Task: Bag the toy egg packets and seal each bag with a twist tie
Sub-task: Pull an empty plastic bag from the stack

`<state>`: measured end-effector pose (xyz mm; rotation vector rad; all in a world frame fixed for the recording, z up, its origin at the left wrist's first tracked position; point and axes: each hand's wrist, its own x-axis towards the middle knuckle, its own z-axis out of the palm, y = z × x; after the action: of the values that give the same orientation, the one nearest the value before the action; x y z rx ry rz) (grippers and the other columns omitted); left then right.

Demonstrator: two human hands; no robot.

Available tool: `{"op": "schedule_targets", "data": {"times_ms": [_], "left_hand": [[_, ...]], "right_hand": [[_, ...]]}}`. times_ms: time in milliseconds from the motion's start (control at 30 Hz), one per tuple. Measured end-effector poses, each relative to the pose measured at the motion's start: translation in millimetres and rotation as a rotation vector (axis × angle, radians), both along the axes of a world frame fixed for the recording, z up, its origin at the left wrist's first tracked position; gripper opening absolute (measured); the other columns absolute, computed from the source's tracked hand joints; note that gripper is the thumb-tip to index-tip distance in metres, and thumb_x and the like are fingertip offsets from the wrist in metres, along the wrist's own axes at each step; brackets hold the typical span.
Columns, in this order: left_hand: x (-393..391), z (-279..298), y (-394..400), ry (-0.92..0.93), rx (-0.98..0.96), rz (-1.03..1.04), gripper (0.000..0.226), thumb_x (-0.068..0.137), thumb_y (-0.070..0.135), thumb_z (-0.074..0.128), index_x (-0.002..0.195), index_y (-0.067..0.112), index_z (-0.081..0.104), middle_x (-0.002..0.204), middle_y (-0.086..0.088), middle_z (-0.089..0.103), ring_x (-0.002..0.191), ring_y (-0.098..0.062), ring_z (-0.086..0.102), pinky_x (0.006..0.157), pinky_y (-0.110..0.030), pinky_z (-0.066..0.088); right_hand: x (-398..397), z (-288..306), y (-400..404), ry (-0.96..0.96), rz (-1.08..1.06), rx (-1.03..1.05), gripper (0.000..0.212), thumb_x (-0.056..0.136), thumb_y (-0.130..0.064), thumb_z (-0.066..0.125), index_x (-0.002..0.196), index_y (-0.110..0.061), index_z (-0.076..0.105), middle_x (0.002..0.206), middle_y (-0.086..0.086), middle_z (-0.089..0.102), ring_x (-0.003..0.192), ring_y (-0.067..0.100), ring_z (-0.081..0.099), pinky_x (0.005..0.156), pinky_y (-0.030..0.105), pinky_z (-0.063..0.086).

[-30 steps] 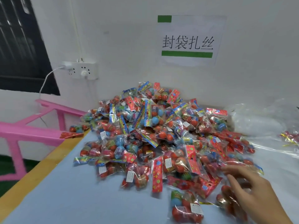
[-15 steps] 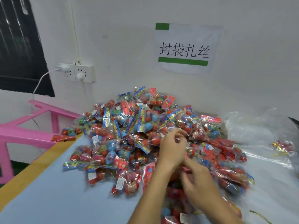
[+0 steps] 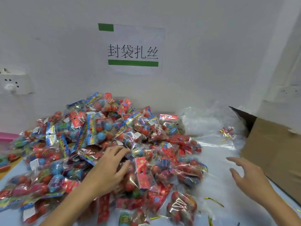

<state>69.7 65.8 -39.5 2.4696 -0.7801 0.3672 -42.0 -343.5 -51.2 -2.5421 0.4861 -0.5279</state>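
Cardboard box at frame right shows no contents from here. Toy egg packets heap centre-left. Left hand now lies spread on them, gripping nothing; right hand has left the heap and hovers open near clear bags.

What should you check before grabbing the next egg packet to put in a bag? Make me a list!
1. Packets within reach: ok, left hand rests on the packet pile.
2. Right hand free: ok, open, holding nothing.
3. Clear bags nearby: ok, stack of clear bags beside the pile.
4. Twist ties handy: ok, gold twist ties lie on the table.
5. Cardboard box has room: cannot tell.
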Motion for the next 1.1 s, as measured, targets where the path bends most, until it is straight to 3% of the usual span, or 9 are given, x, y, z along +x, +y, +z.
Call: {"op": "schedule_targets", "data": {"times_ms": [100,167,300,533,600,733,867,967,1100], "left_hand": [[-3.8,0.9,-34.0,-0.029,0.069,-0.016,0.039,0.102,0.045,0.041,0.137,0.030,0.049,0.136,0.016,0.042,0.130,-0.003,0.029,0.112,-0.029,0.030],[-4.3,0.3,-59.5,-0.025,0.093,-0.047,0.041,0.102,0.044,0.039,0.141,0.033,0.045,0.143,0.015,0.039,0.136,-0.005,0.026,0.116,-0.030,0.026],[-1.7,-1.8,-99.1,0.005,0.110,-0.111,0.041,0.103,0.043,0.036,0.143,0.033,0.042,0.149,0.014,0.036,0.140,-0.005,0.024,0.117,-0.029,0.021],[14.0,-12.2,-116.6,0.053,0.011,-0.145,0.040,0.103,0.045,0.037,0.140,0.032,0.049,0.143,0.016,0.043,0.137,-0.003,0.028,0.115,-0.028,0.022],[22.7,-8.5,-114.7,0.100,-0.022,-0.161,0.036,0.102,0.045,0.039,0.131,0.032,0.055,0.131,0.017,0.052,0.125,-0.003,0.038,0.110,-0.028,0.032],[40.8,2.9,-111.0,0.178,-0.132,-0.205,0.028,0.101,0.042,0.043,0.109,0.028,0.066,0.101,0.011,0.064,0.095,-0.003,0.055,0.088,-0.034,0.048],[50.2,3.8,-112.0,0.172,-0.100,-0.222,0.029,0.102,0.038,0.045,0.117,0.025,0.065,0.106,0.008,0.064,0.099,-0.007,0.057,0.090,-0.035,0.048],[52.2,2.1,-114.9,0.146,-0.060,-0.229,0.027,0.102,0.039,0.044,0.114,0.025,0.064,0.102,0.010,0.061,0.092,-0.008,0.058,0.087,-0.032,0.048],[50.4,-0.7,-118.6,0.071,-0.015,-0.224,0.025,0.101,0.039,0.042,0.107,0.025,0.062,0.096,0.011,0.061,0.089,-0.011,0.057,0.085,-0.030,0.041]], "right_hand": [[5.6,-14.5,-18.2,0.220,0.010,-0.062,0.050,0.097,-0.026,0.062,0.145,-0.019,0.049,0.154,0.002,0.045,0.143,0.022,0.039,0.119,0.038,0.025],[11.5,-23.2,-18.1,0.343,0.024,-0.085,0.060,0.100,-0.045,0.054,0.154,-0.028,0.034,0.162,-0.006,0.029,0.150,0.016,0.026,0.121,0.033,0.017],[18.4,-39.5,-10.1,0.421,-0.004,-0.144,0.059,0.099,-0.059,0.043,0.154,-0.041,0.027,0.163,-0.018,0.021,0.151,0.009,0.021,0.116,0.037,0.023],[22.1,-37.4,-6.9,0.351,0.010,-0.119,0.044,0.096,-0.060,0.049,0.139,-0.048,0.045,0.152,-0.022,0.040,0.145,0.007,0.032,0.116,0.039,0.028],[26.1,-32.7,-6.9,0.275,0.013,-0.081,0.037,0.096,-0.054,0.051,0.131,-0.042,0.056,0.143,-0.017,0.052,0.138,0.009,0.043,0.114,0.039,0.032],[42.5,-27.4,-4.4,0.165,-0.017,-0.091,0.032,0.099,-0.033,0.058,0.129,-0.025,0.064,0.134,-0.008,0.063,0.129,0.014,0.054,0.104,0.026,0.034],[60.4,-33.6,-0.9,0.262,-0.045,-0.084,0.045,0.097,-0.038,0.060,0.139,-0.023,0.055,0.143,-0.005,0.056,0.134,0.018,0.049,0.113,0.035,0.036],[69.0,-38.7,1.1,0.329,-0.095,-0.125,0.047,0.095,-0.044,0.062,0.138,-0.027,0.056,0.143,-0.006,0.055,0.133,0.020,0.047,0.111,0.041,0.038],[78.1,-37.1,2.4,0.257,-0.132,-0.096,0.041,0.090,-0.032,0.071,0.129,-0.022,0.065,0.115,-0.001,0.065,0.112,0.022,0.055,0.094,0.037,0.045]]}}
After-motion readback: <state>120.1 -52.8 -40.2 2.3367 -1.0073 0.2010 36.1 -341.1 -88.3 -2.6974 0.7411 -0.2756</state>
